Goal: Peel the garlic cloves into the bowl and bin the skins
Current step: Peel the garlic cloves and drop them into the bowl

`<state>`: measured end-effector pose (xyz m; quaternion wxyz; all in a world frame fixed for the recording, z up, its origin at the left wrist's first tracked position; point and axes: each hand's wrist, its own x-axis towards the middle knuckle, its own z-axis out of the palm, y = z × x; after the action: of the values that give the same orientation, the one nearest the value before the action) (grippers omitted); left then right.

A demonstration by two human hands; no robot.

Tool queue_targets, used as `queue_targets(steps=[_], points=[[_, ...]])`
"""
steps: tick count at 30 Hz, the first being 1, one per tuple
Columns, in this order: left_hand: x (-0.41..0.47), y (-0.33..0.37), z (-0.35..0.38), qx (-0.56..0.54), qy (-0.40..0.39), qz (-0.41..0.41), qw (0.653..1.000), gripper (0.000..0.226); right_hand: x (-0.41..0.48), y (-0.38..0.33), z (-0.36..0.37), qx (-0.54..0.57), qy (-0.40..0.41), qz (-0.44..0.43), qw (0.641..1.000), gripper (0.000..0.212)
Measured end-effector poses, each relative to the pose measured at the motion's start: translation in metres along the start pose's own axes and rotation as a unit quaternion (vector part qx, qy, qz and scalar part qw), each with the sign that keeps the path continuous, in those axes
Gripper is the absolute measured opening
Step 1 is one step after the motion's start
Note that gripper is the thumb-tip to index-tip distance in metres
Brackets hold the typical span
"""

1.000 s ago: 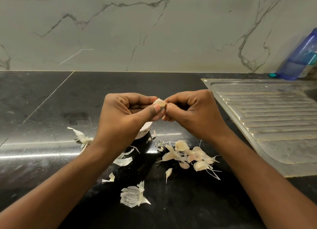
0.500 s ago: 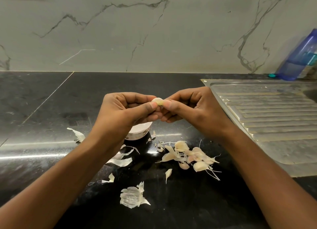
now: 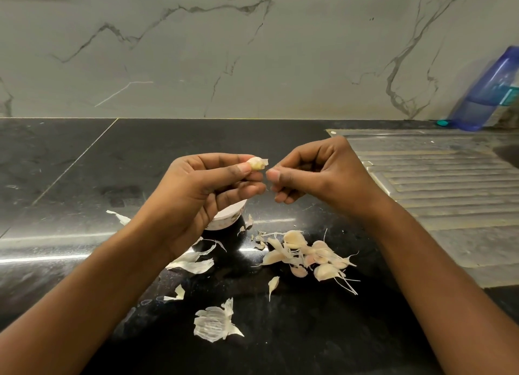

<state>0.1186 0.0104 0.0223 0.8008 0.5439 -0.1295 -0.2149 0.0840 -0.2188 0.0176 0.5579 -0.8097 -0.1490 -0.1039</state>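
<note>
**Clove part-stripped, held above the bowl**

Head view: the left hand pinches a garlic clove between thumb and forefinger, above the white bowl that peeks out from under it. A flap of skin juts from the clove's tip. The right hand sits just beside it, fingers curled and thumb against forefinger; whether it pinches a shred I cannot tell.

The clove is likely light, firm and slick once bare. Its skin looks papery and tear-prone, so that loose flap is the place to take hold.

Unpeeled cloves and shed skins litter the glossy black counter. A steel drainboard lies to the right, and a blue bottle stands by the marble wall.
</note>
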Motion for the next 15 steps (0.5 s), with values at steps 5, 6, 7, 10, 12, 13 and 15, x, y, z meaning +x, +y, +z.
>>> queue_targets(steps=[5,6,7,10,12,13,15], points=[[0.0015,-0.0011,-0.0002,0.02,0.013,0.014,1.0,0.033,-0.002,0.0016,0.0008,-0.03,-0.081,0.035,0.996,0.017],[0.001,-0.0009,-0.0003,0.03,0.015,0.023,0.999,0.034,-0.0021,0.0014,0.0011,-0.033,-0.086,0.034,0.995,0.018],[0.0005,-0.0004,-0.0006,0.042,0.017,0.032,0.998,0.035,-0.0021,0.001,0.0011,-0.032,-0.087,0.032,0.995,0.019],[-0.0002,-0.0003,-0.0025,0.078,0.01,0.053,0.995,0.034,-0.0028,-0.0017,-0.0017,-0.008,-0.061,0.022,0.998,0.019],[-0.0004,-0.0014,-0.0035,0.111,0.006,0.065,0.992,0.034,-0.0024,-0.0031,-0.0029,0.011,-0.04,0.015,0.999,0.019],[-0.0005,-0.0023,-0.0034,0.128,0.006,0.072,0.989,0.034,-0.0021,-0.0034,-0.0025,0.017,-0.034,0.014,0.999,0.019],[-0.001,-0.0038,-0.0024,0.154,0.006,0.086,0.984,0.034,-0.002,-0.0033,-0.0016,0.021,-0.03,0.015,0.999,0.017]])
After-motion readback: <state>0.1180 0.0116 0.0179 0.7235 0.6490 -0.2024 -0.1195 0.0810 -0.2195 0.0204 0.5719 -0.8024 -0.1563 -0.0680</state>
